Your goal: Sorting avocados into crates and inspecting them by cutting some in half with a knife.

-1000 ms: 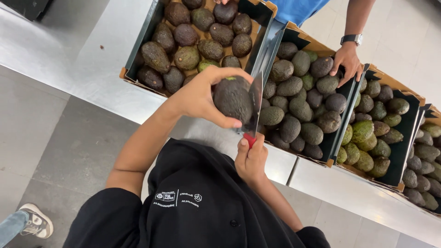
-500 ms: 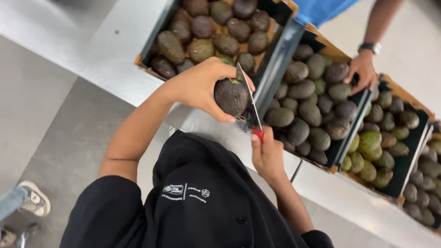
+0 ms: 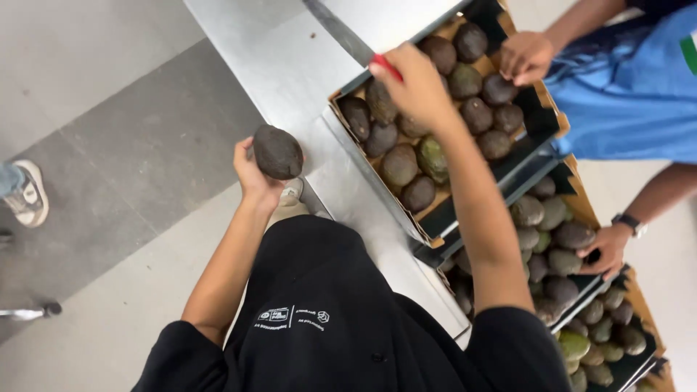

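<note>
Grey floor tiles spread out to the left of a long stainless-steel counter (image 3: 290, 65) that runs diagonally through the scene. Along its far edge sit open cardboard boxes with black liners; the nearest box (image 3: 377, 185) is packed with dark brownish-green avocados, and a second box (image 3: 581, 290) further right holds more, some of them greener. Someone in a light blue shirt (image 3: 632, 94) stands across the boxes, one hand at the first box's far rim and the other, with a wristwatch, at the second. The person in the black top has the left hand (image 3: 254, 170) raised off the counter's near edge, fingers wrapped around a single dark, rough-skinned avocado (image 3: 276, 152) held above the floor. The right hand (image 3: 417, 83) reaches out over the first box, fingers closed on the red handle of a long steel-bladed knife (image 3: 341, 33), whose blade points away across the counter.
</note>
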